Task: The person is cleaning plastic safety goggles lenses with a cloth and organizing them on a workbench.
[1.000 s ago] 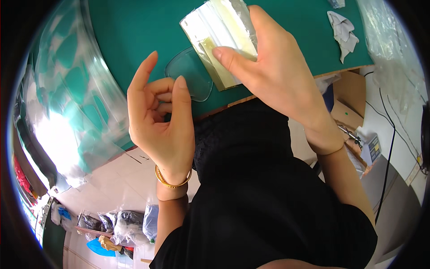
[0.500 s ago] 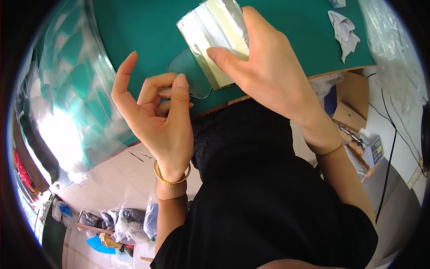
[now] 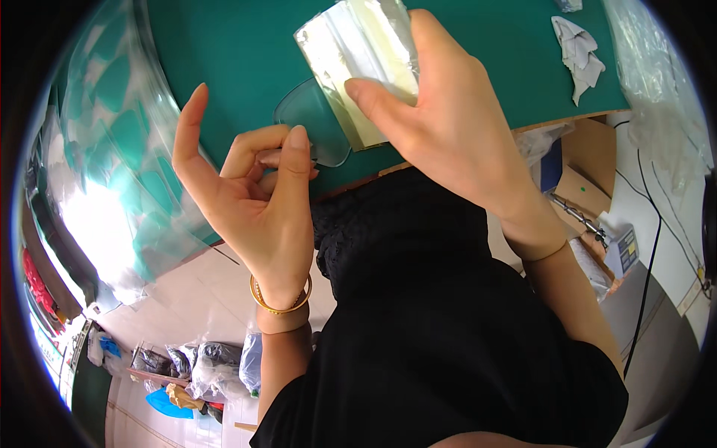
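My left hand, a gold bangle at its wrist, is closed in a pinch at the near edge of a clear, rounded, lens-shaped piece. Its little finger stands out and up, away from the other fingers. The piece lies flat-looking over the green tabletop, partly behind the pack. My right hand grips a shiny, pale yellow and white rectangular pack wrapped in clear film, thumb across its front and the other fingers mostly hidden behind. The pack is tilted, its lower corner beside the clear piece.
Clear plastic sheeting with several lens-shaped forms covers the table's left side. A crumpled pale cloth lies at the right on the green table. Clear plastic film hangs at the far right, above cardboard and black cables.
My left hand has shifted slightly left, and its little finger has swung a bit outward. The clear piece has moved slightly left too. My right hand keeps its grip on the pack.
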Tool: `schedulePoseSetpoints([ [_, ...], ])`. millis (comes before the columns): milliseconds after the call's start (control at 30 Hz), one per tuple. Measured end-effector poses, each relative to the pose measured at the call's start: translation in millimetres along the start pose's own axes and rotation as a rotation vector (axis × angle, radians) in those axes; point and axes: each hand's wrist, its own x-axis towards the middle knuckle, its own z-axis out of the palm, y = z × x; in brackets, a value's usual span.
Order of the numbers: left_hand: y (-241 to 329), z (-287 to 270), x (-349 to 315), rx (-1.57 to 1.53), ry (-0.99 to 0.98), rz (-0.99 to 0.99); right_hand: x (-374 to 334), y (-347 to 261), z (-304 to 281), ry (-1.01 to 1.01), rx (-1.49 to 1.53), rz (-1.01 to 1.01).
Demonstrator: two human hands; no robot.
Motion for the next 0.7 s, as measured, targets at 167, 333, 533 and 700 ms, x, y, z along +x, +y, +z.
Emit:
schedulePoseSetpoints([
  [167,2.5,1.1,-0.2,0.076,0.004,-0.058,-1.4,1.5,13.9,0.070,0.025,-0.213],
  [333,0.2,-2.2,-3.7,0.068,-0.034,-0.049,-4.6,10.8,2.3,0.035,0.000,-0.140],
  [533,8.1,-8.3,-11.5,0.158,-0.048,-0.041,-5.7,-5.9,19.2,-0.020,0.019,-0.140],
  [700,5.5,-18.0,-18.7,0.258,0.026,-0.018,-1.6,-10.8,33.2,-0.032,0.037,-0.155],
])
